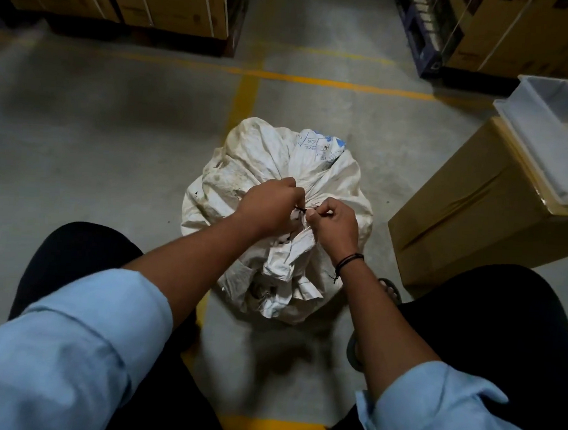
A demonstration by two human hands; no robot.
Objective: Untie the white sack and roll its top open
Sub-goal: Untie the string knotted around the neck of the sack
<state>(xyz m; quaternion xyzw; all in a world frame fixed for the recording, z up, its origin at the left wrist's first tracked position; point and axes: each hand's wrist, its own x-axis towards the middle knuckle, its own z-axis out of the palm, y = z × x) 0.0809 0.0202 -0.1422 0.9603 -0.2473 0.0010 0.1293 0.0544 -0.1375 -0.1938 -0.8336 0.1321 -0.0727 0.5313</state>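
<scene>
A full white woven sack (pixel 245 166) stands on the concrete floor between my knees, its top gathered into a tied neck. The loose crumpled mouth of the sack (pixel 282 281) flops toward me below the knot. My left hand (pixel 270 204) and my right hand (pixel 333 224) meet at the neck, fingers curled. Between them both pinch a thin dark tie (pixel 301 210) at the knot. The knot itself is mostly hidden by my fingers.
A brown cardboard box (pixel 458 219) sits on the floor to the right, with a clear plastic tub (pixel 553 131) on top. Stacked cartons on pallets (pixel 162 4) line the far side, more at the back right (pixel 506 32). Yellow floor lines (pixel 247 89) run under the sack.
</scene>
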